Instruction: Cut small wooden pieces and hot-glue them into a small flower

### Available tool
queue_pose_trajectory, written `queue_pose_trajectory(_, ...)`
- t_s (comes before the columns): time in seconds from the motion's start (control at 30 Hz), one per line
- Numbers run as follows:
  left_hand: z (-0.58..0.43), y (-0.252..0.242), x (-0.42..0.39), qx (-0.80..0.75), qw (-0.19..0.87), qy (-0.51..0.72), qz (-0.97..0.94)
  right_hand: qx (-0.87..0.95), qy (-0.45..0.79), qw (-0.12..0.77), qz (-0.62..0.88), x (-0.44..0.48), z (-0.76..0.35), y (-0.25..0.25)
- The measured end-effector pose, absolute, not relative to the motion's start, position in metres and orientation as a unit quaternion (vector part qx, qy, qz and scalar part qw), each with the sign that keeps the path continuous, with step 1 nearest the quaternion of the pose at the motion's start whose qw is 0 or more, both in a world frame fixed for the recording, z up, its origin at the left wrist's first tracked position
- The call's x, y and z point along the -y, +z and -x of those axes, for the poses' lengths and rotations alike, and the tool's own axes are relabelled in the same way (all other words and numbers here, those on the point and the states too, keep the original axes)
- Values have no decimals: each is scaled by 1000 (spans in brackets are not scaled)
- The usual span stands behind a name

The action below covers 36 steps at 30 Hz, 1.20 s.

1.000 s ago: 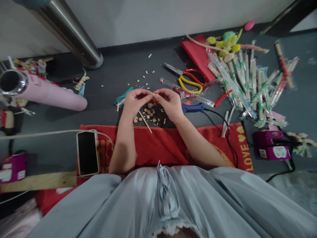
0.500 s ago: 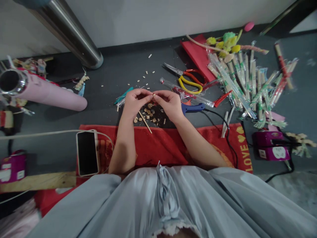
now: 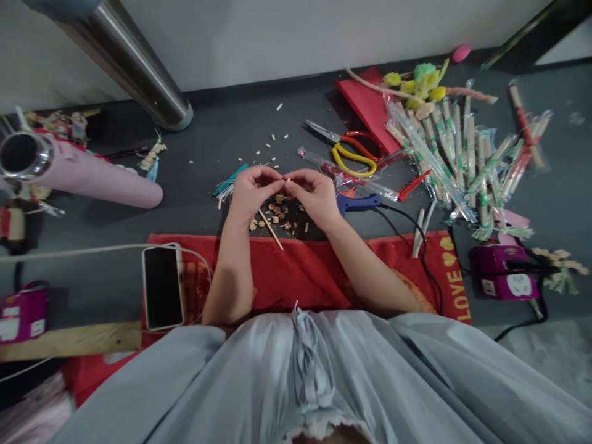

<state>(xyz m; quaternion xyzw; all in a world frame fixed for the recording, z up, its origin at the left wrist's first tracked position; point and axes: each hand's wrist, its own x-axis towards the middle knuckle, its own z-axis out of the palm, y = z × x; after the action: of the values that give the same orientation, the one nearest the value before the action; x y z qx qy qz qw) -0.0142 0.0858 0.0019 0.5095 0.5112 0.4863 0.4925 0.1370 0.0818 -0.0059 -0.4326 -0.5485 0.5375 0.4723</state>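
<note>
My left hand and my right hand meet over the dark tabletop, thumbs and index fingers pinched. A small pale piece, maybe wood, shows at my right fingertips. The left fingertips are pressed together beside it; what they hold, if anything, is too small to make out. Below the hands lie several small flat wooden pieces and a thin wooden stick. A blue-handled tool with a black cord, perhaps a glue gun, sits partly hidden by my right hand. Teal tassel strands lie beside my left hand.
Scissors with red and yellow handles lie beyond my right hand. Wrapped stick bundles pile up at the right. A pink flask lies at the left, with a phone on the red cloth and a metal post behind.
The fingertips have shifted slightly; the small pale piece now shows against my right thumb rather than between both hands. The rest of the view has barely moved.
</note>
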Motion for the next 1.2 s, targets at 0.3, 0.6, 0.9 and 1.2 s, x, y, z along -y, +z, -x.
queue_pose_trajectory(0.3, 16, -2, -87, -520, 482, 481, -516, 542, 523, 481, 449, -82, -137, -5)
queue_pose_trajectory(0.6, 16, -1, -87, -521, 489, 484, -505, 554, 499, 488, 453, -81, -137, -5)
queue_pose_trajectory(0.9, 16, -2, -87, -522, 496, 478, -502, 580, 473, 477, 460, -80, -138, -3)
queue_pose_trajectory(1.2, 16, -1, -87, -516, 511, 482, -489, 617, 395, 493, 469, -77, -139, 2)
